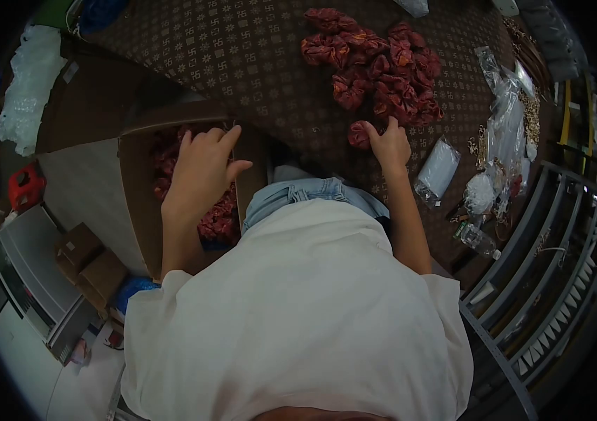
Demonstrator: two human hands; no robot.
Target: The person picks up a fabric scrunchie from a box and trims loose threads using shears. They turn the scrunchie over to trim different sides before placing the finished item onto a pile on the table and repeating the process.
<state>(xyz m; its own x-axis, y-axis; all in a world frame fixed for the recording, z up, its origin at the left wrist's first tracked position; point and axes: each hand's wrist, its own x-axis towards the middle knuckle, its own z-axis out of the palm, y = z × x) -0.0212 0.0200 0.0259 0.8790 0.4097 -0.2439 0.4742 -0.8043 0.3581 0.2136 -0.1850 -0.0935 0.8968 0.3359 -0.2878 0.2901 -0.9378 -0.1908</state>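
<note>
A loose pile of dark red crumpled fabric rings, which look like scrunchies (386,67), lies on the brown patterned cloth (242,42). At its near edge my right hand (391,147) has thumb and fingers on a single red scrunchie (359,135). My left hand (202,168) is held above a cardboard box (132,203), fingers spread apart, with nothing visible in it. Inside that box are more red scrunchies (219,219), partly covered by my left hand and forearm.
Clear plastic packets (438,168), plastic bags (507,126) and a plastic bottle (478,241) lie on the right. A grey metal rack (523,302) stands at the lower right. Brown boxes (88,263) and a red object (26,186) sit at the left.
</note>
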